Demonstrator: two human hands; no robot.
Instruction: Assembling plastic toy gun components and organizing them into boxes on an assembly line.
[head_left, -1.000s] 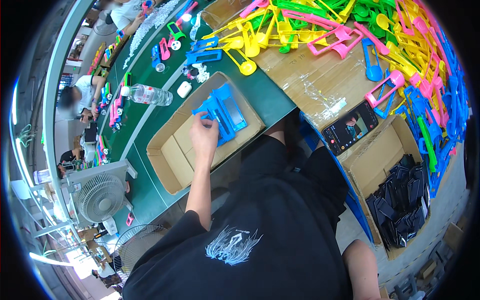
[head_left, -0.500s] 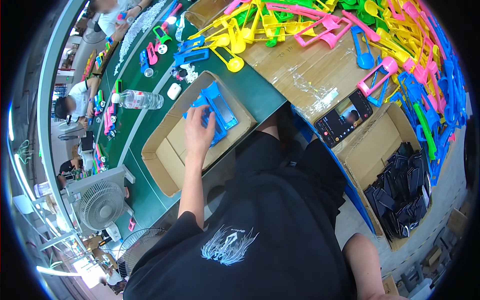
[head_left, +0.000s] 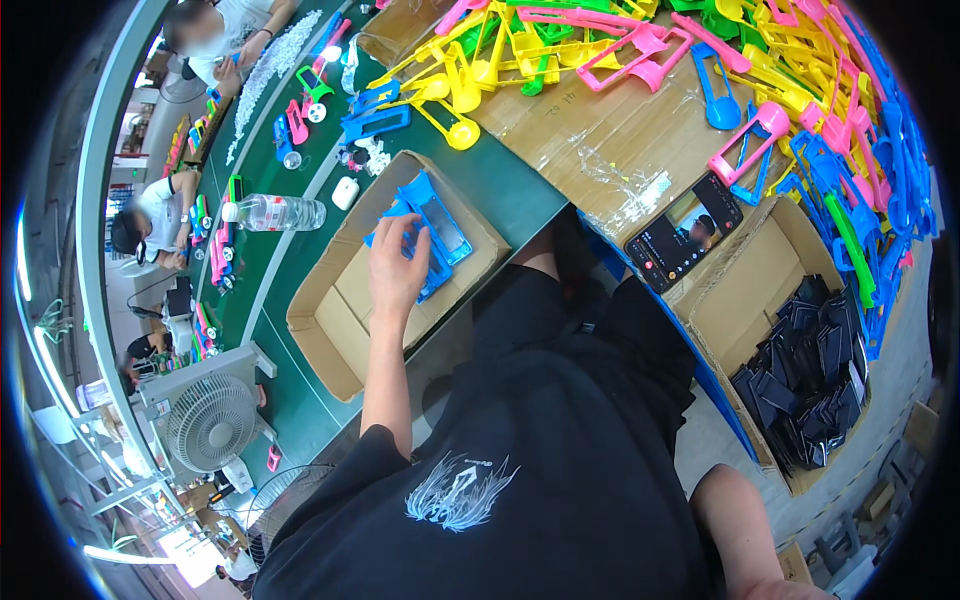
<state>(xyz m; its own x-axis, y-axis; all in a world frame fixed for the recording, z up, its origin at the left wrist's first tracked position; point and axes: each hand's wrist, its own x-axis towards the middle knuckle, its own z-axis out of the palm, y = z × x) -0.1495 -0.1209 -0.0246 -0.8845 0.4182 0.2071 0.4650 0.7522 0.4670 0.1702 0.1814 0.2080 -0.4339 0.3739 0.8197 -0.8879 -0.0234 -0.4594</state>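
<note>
Head view: left hand point(head_left: 398, 272) curls over blue plastic frames point(head_left: 430, 232), grip unclear; snagging edges could drag them askew.

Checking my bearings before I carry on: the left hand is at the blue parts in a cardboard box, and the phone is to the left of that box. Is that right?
Not quite: the head view shows the phone to the right of that box, not the left. The left hand is indeed at the blue parts in it.
</note>
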